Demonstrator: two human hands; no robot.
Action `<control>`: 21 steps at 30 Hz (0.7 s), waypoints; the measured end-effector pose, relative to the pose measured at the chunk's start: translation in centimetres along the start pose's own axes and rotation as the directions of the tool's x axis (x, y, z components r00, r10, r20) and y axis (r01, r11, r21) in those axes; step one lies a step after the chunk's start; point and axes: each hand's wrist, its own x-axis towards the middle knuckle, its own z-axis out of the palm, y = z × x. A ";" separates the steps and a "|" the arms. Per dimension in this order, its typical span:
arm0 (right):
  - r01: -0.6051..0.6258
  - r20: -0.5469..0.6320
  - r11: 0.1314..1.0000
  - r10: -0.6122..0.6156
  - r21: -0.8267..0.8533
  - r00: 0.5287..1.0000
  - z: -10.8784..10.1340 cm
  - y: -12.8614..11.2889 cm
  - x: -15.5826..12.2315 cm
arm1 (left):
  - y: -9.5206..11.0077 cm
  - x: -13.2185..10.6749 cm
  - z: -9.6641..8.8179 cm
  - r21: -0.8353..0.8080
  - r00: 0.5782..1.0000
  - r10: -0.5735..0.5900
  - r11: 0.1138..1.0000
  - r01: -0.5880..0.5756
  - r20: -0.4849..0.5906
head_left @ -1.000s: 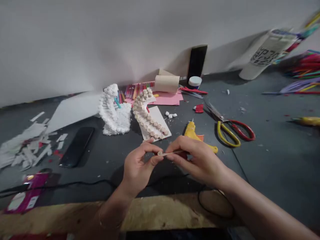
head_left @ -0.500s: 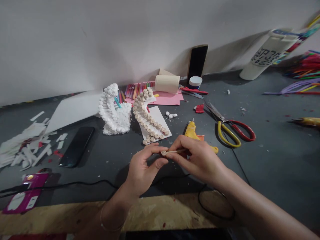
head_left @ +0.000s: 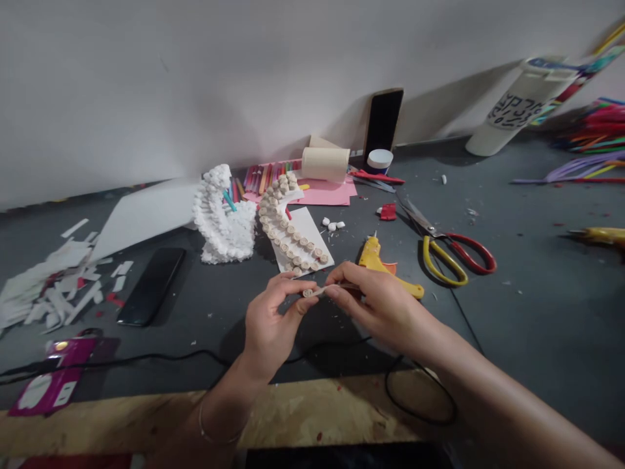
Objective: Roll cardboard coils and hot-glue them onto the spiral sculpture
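My left hand (head_left: 268,322) pinches a small rolled paper coil (head_left: 308,292) between thumb and fingers. My right hand (head_left: 378,303) grips a thin stick (head_left: 336,287) whose tip carries the coil. Both hands hover over the dark table (head_left: 537,293), just in front of a white card (head_left: 312,229) covered with rows of similar beige coils. A yellow glue gun (head_left: 375,255) lies right behind my right hand.
A white curled-paper sculpture (head_left: 222,218) stands left of the card. Red and yellow scissors (head_left: 449,251), a black phone (head_left: 151,285), white paper scraps (head_left: 53,286), a paper roll (head_left: 325,163), pink paper (head_left: 327,192), coloured strips (head_left: 590,140) and a black cable (head_left: 122,359) lie around.
Both hands have shifted slightly left and away from me with the coil and stick; the view has tilted a little. Nothing else moved.
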 end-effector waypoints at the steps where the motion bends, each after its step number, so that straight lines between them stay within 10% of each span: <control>1: 0.006 -0.001 1.000 -0.006 -0.006 1.000 -0.1 0.1 0.0 | 0.0 0.0 0.0 0.013 1.000 0.015 1.000 -0.014 -0.004; 12: 0.201 -0.089 0.967 -0.216 -0.154 0.972 0.2 0.6 0.1 | 0.4 0.0 0.0 -0.072 0.985 -0.153 0.985 0.159 0.081; 21: 0.104 -0.021 0.989 -0.107 -0.108 0.994 -0.1 0.4 0.1 | 0.2 0.0 0.1 0.176 0.997 0.075 0.981 -0.079 0.033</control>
